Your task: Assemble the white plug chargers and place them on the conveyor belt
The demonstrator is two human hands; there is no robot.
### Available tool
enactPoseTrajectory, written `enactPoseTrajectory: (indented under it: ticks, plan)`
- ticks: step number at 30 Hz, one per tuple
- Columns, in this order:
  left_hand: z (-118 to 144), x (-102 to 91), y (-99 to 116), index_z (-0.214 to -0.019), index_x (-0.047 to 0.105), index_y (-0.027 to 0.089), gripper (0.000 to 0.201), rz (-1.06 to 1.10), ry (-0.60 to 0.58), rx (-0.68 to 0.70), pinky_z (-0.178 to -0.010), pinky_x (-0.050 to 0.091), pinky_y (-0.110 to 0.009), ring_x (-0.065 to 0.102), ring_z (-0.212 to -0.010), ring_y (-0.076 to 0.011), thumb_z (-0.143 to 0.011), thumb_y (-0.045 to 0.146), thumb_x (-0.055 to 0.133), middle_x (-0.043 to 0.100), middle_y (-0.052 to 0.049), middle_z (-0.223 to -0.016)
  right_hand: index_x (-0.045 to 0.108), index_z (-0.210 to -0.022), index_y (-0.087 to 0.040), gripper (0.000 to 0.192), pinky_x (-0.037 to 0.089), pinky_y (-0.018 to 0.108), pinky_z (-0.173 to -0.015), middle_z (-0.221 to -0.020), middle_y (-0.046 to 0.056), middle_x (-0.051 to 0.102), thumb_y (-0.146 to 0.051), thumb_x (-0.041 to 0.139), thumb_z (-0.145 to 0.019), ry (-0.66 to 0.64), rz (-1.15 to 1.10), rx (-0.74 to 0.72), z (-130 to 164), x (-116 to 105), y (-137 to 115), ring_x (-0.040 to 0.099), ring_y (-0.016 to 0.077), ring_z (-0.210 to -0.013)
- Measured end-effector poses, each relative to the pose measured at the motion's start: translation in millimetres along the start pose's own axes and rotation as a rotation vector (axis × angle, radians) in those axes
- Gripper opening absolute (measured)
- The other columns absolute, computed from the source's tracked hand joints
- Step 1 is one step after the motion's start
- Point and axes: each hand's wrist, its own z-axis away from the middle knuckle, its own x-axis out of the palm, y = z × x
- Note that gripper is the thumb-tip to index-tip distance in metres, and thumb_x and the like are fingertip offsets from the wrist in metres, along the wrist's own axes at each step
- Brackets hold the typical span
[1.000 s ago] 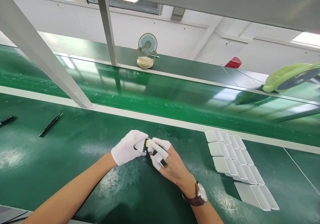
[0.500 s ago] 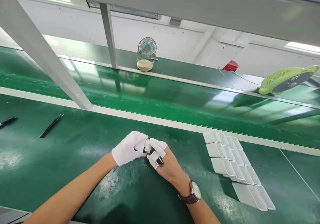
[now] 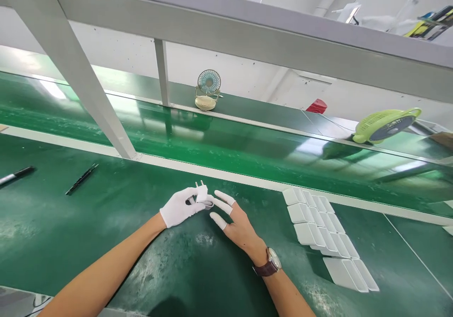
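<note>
Plug [image 3: 202, 194] partly behind left hand [image 3: 177, 209]

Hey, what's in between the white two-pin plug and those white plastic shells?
In the head view, the right hand, wearing white finger covers, then green tabletop up to the shells.

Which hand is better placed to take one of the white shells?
Right, probably: the right hand is spread open and nearer the white shells; the left hand grips the white plug.
</note>
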Motion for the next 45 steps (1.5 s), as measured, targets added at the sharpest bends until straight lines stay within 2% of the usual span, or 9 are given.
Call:
enactPoseTrajectory:
  ticks: [5,8,15,22,27,30,36,42,45]
  plan:
    - [-0.8,-2.0,-1.9,-0.118,0.067,0.02,0.037,0.148,0.0,-0.044,-0.094,0.056,-0.04,0.07,-0.098,-0.0236,-0.089,0.042,0.062,0.074,-0.007,-0.113,0.055,-0.138,-0.032,0.046,0.06,0.043,-0.095,-0.128,0.01,0.063,-0.022,0.062,-0.094,-0.011,0.088,-0.115,-7.7,6.1,5.3,0.065,0.024,-0.114]
    - [-1.0,-1.8,-0.8,-0.121,0.066,0.018,0.039,0.208,-0.02,-0.077,-0.096,0.056,-0.042,0.07,-0.103,-0.0246,-0.089,0.041,0.062,0.073,-0.009,-0.116,0.061,-0.131,-0.031,0.039,0.059,0.043,-0.096,-0.13,0.011,0.062,-0.02,0.063,-0.094,0.024,0.079,-0.158,-9.2,8.0,8.5,0.063,0.024,-0.119]
    - [-3.8,-1.5,2.3,-0.123,0.065,0.019,0.042,0.208,-0.064,-0.101,-0.086,0.061,-0.039,0.071,-0.1,-0.0241,-0.089,0.042,0.062,0.074,-0.009,-0.116,0.066,-0.12,-0.028,0.028,0.06,0.034,-0.094,-0.132,0.009,0.063,-0.019,0.06,-0.095,0.044,-0.104,-0.104,-6.9,21.5,13.8,0.067,0.0185,-0.114]
    - [-9.3,0.4,-1.9,-0.122,0.065,0.019,0.04,0.177,-0.027,-0.085,-0.091,0.06,-0.039,0.071,-0.104,-0.0238,-0.086,0.036,0.065,0.074,-0.008,-0.117,0.065,-0.124,-0.029,0.03,0.061,0.034,-0.093,-0.135,0.009,0.062,-0.02,0.059,-0.096,-0.016,-0.009,-0.077,-5.9,25.2,15.4,0.069,0.0196,-0.11]
    - [-8.1,0.2,-2.6,-0.131,0.059,0.019,0.057,0.15,-0.056,-0.064,-0.081,0.062,-0.038,0.072,-0.092,-0.0219,-0.076,0.028,0.073,0.073,-0.01,-0.117,0.064,-0.128,-0.03,0.033,0.06,0.036,-0.095,-0.131,0.01,0.063,-0.021,0.059,-0.096,-0.006,0.03,-0.112,-6.4,26.0,14.3,0.067,0.0203,-0.112]
    - [-5.4,-1.8,0.8,-0.135,0.054,0.02,0.069,0.17,-0.053,-0.05,-0.071,0.061,-0.033,0.069,-0.077,-0.0157,-0.07,0.021,0.075,0.07,-0.011,-0.123,0.065,-0.126,-0.032,0.034,0.061,0.035,-0.091,-0.127,0.009,0.065,-0.019,0.059,-0.096,0.013,0.035,-0.13,-9.4,19.1,10.5,0.068,0.0197,-0.109]
    - [0.7,-3.1,2.3,-0.142,0.045,0.023,0.084,0.191,-0.011,-0.033,-0.062,0.055,-0.029,0.056,-0.061,-0.0073,-0.063,0.013,0.072,0.062,-0.014,-0.135,0.063,-0.129,-0.033,0.039,0.062,0.034,-0.088,-0.125,0.007,0.065,-0.017,0.057,-0.094,0.232,0.047,-0.083,-14.7,1.6,-2.2,0.069,0.019,-0.103]
    - [2.3,3.4,8.5,-0.148,0.038,0.024,0.101,0.117,0.011,-0.079,-0.072,0.055,-0.031,0.063,-0.082,-0.016,-0.055,0.014,0.077,0.057,-0.014,-0.141,0.066,-0.125,-0.029,0.036,0.062,0.034,-0.087,-0.117,0.008,0.068,-0.014,0.054,-0.094,0.072,-0.013,-0.042,-9.2,25.8,1.7,0.068,0.0204,-0.104]
    - [2.0,7.2,14.5,-0.148,0.038,0.024,0.101,0.04,-0.003,-0.122,-0.077,0.057,-0.033,0.062,-0.079,-0.0143,-0.056,0.017,0.078,0.06,-0.01,-0.136,0.064,-0.127,-0.03,0.036,0.061,0.035,-0.089,-0.123,0.009,0.067,-0.016,0.055,-0.095,0.05,0.02,-0.021,-4.2,31.4,4.8,0.068,0.0215,-0.107]
